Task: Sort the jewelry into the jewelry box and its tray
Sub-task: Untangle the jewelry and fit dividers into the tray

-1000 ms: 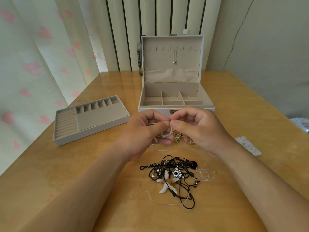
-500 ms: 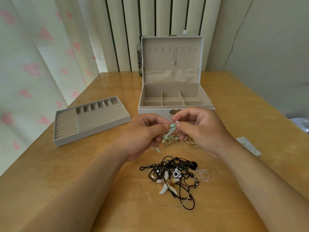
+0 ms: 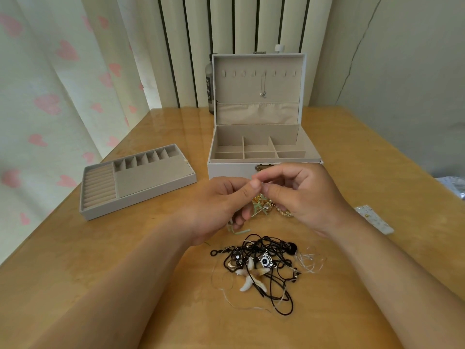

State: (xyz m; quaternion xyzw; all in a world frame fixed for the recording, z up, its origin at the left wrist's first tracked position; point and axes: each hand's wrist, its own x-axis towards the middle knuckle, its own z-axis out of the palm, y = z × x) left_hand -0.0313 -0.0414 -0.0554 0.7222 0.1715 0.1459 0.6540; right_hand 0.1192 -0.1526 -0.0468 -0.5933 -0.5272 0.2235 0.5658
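Wooden surface point(image 3: 75, 243), sorting barely begun, it seems: left hand point(image 3: 219, 205) and right hand point(image 3: 304, 197) pinch something tiny between them, one necklace point(image 3: 263, 95) hangs in the box point(image 3: 226, 170) beyond the hands, the tray point(image 3: 141, 197) off their left shows nothing, cords point(image 3: 264, 258) and gold bits point(image 3: 284, 212) lie loose close by.

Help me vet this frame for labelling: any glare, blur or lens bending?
Head view: soft, even daylight, faint shadows; mild sheen on the far-left table; wide lens stretches the frame's lower corners; necklaces sharp; the small piece pinched between left hand and right hand is too tiny to make out.
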